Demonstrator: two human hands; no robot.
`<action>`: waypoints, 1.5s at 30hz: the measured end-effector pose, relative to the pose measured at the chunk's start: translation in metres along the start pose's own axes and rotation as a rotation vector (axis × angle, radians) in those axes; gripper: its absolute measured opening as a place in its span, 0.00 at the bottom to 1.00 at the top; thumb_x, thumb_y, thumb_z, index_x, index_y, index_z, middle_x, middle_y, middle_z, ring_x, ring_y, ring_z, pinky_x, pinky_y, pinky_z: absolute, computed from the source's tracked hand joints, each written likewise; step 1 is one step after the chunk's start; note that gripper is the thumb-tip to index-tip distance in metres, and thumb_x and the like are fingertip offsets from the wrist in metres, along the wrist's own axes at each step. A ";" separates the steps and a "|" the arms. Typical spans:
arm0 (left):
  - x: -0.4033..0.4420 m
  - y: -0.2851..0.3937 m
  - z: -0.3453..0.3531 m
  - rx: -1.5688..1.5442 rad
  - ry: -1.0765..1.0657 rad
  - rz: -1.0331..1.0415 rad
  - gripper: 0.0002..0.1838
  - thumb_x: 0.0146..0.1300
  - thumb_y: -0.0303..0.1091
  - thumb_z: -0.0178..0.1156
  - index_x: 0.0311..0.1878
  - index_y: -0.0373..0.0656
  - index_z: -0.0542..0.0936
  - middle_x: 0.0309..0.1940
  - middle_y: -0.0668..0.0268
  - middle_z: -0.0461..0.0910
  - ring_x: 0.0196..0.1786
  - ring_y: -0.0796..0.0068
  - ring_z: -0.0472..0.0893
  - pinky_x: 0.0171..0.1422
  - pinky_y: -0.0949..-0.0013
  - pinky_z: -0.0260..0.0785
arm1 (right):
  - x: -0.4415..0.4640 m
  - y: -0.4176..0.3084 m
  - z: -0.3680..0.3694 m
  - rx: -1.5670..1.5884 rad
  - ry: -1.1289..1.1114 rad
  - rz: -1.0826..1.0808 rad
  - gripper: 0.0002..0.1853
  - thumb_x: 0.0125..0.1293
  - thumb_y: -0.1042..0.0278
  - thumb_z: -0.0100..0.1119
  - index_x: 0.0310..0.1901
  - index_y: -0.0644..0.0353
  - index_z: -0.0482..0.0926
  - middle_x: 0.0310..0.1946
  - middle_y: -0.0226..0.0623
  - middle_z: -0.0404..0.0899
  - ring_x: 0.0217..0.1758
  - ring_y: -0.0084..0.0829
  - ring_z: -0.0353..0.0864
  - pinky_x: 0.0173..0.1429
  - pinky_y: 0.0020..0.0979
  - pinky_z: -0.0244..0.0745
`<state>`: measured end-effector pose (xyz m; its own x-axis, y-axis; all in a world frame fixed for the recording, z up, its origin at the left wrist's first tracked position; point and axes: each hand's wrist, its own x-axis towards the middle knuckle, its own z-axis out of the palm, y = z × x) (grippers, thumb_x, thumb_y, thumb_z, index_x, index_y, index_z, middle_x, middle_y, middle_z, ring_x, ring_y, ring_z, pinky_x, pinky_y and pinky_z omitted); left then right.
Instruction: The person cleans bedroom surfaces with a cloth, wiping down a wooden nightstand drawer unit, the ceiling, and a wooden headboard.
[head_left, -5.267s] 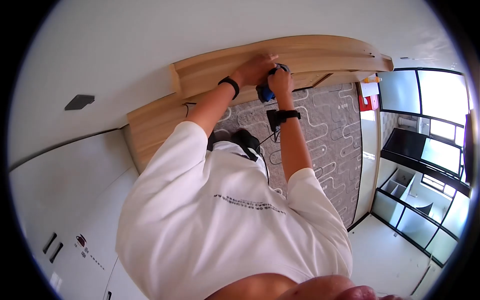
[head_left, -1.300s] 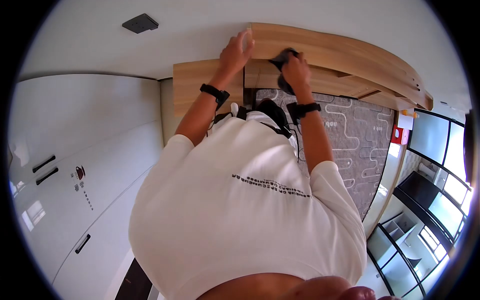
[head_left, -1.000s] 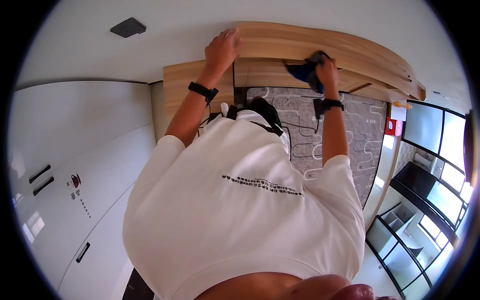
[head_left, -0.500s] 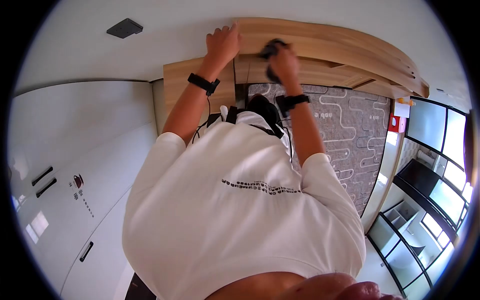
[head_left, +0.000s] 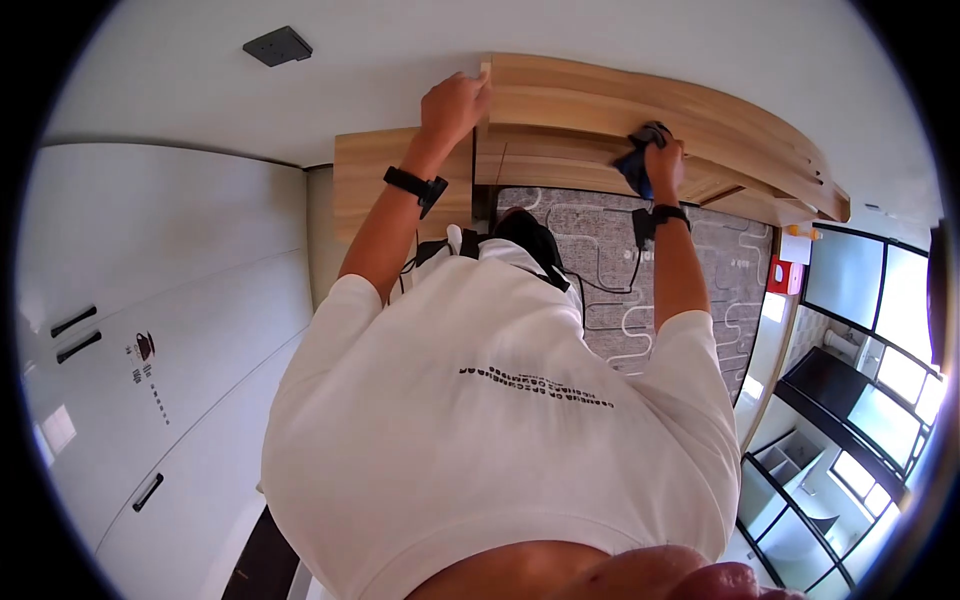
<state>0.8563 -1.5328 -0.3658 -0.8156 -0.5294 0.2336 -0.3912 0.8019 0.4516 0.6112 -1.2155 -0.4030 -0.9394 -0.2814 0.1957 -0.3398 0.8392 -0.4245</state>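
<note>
A long wooden headboard runs along the wall ahead of me. My left hand is curled round its left end, with the fingers closed at the edge. Further right, my right hand is closed on a dark blue-black cloth, bunched against the front of the headboard. Part of the cloth is hidden behind my fingers. Both wrists wear black bands, and a cable hangs from the right one.
A wooden bedside cabinet stands left of the headboard. Below the headboard lies a grey patterned mattress. White wardrobe doors fill the left side. A red box and glazed black-framed partitions are at the right. A dark socket plate is on the wall.
My right hand has moved right along the headboard with the cloth. My left hand stays at the headboard's left end. The view has shifted slightly.
</note>
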 end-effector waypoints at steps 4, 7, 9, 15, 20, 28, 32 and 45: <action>-0.005 0.010 0.000 -0.130 0.008 -0.085 0.15 0.69 0.46 0.54 0.51 0.54 0.84 0.35 0.62 0.81 0.37 0.59 0.82 0.40 0.58 0.76 | -0.006 -0.017 0.004 -0.127 -0.034 0.039 0.23 0.57 0.60 0.57 0.56 0.50 0.80 0.53 0.49 0.76 0.53 0.56 0.78 0.55 0.49 0.76; -0.003 0.014 -0.006 -0.124 0.039 -0.130 0.14 0.69 0.44 0.55 0.51 0.54 0.85 0.36 0.63 0.80 0.37 0.62 0.83 0.40 0.60 0.76 | -0.039 -0.065 0.014 -0.131 -0.231 -0.179 0.22 0.56 0.60 0.58 0.54 0.50 0.81 0.55 0.47 0.75 0.53 0.53 0.79 0.54 0.48 0.77; -0.001 0.012 -0.005 -0.104 0.051 -0.107 0.15 0.69 0.44 0.55 0.51 0.54 0.84 0.36 0.63 0.80 0.37 0.62 0.83 0.39 0.60 0.76 | -0.066 -0.093 0.027 -0.046 -0.240 -0.298 0.21 0.54 0.61 0.59 0.52 0.51 0.81 0.52 0.46 0.76 0.51 0.51 0.80 0.52 0.48 0.78; -0.007 0.018 -0.005 -0.095 0.025 -0.103 0.15 0.68 0.42 0.55 0.54 0.53 0.83 0.35 0.63 0.80 0.38 0.64 0.83 0.39 0.61 0.76 | -0.142 -0.126 0.046 -0.137 -0.613 -0.621 0.28 0.52 0.68 0.60 0.59 0.50 0.75 0.56 0.48 0.73 0.49 0.57 0.79 0.50 0.50 0.78; -0.027 0.019 0.004 -0.123 0.022 -0.075 0.17 0.67 0.39 0.56 0.59 0.53 0.80 0.34 0.64 0.79 0.34 0.65 0.81 0.39 0.61 0.75 | -0.155 -0.078 0.106 0.095 -0.506 -0.362 0.33 0.52 0.72 0.59 0.64 0.49 0.69 0.57 0.55 0.69 0.51 0.61 0.77 0.50 0.51 0.77; -0.083 0.003 0.045 -0.317 -0.562 0.000 0.18 0.68 0.33 0.56 0.61 0.47 0.73 0.30 0.64 0.76 0.29 0.70 0.78 0.38 0.67 0.73 | -0.110 -0.137 0.188 0.350 -0.118 -0.459 0.26 0.51 0.73 0.59 0.56 0.64 0.76 0.50 0.53 0.77 0.58 0.56 0.73 0.62 0.48 0.69; -0.107 -0.013 0.125 -0.746 -0.817 -0.148 0.21 0.69 0.30 0.53 0.65 0.45 0.68 0.32 0.64 0.77 0.34 0.73 0.80 0.42 0.70 0.73 | -0.108 -0.121 0.220 0.367 -0.130 -0.338 0.19 0.51 0.70 0.57 0.46 0.64 0.82 0.47 0.49 0.81 0.57 0.47 0.75 0.65 0.43 0.67; -0.045 0.088 0.223 -0.478 -0.490 0.088 0.34 0.55 0.33 0.63 0.64 0.28 0.68 0.61 0.39 0.70 0.64 0.43 0.70 0.68 0.51 0.62 | -0.057 0.005 0.161 0.363 0.007 -0.338 0.23 0.61 0.57 0.61 0.54 0.63 0.77 0.55 0.53 0.76 0.58 0.55 0.73 0.63 0.48 0.68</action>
<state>0.7640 -1.3767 -0.5284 -0.9784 -0.1913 -0.0784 -0.1752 0.5662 0.8054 0.6563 -1.2703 -0.5586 -0.7740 -0.5060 0.3806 -0.6202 0.4850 -0.6166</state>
